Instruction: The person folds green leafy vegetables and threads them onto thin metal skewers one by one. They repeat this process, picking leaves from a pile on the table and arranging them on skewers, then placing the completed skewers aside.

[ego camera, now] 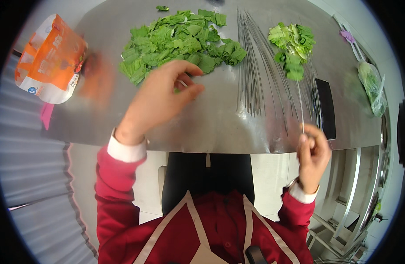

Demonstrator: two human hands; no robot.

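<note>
My right hand (312,156) pinches the lower end of a thin metal skewer (301,105) near the table's front edge. Folded green leaves (294,69), slightly blurred, are threaded on its far end. Beyond them lie more bunched leaves (290,36), paler in the middle, on other skewers. My left hand (166,94) hovers at the near side of a broad pile of cut leafy greens (176,39), fingers curled and thumb apart from the index finger. A bit of green shows between its fingers; whether it is held cannot be told.
Many loose metal skewers (250,76) fan out across the steel table (202,128). A black flat object (326,109) lies at their right. An orange and white bag (54,62) stands at the left, and a plastic bag of greens (372,87) sits at the right edge.
</note>
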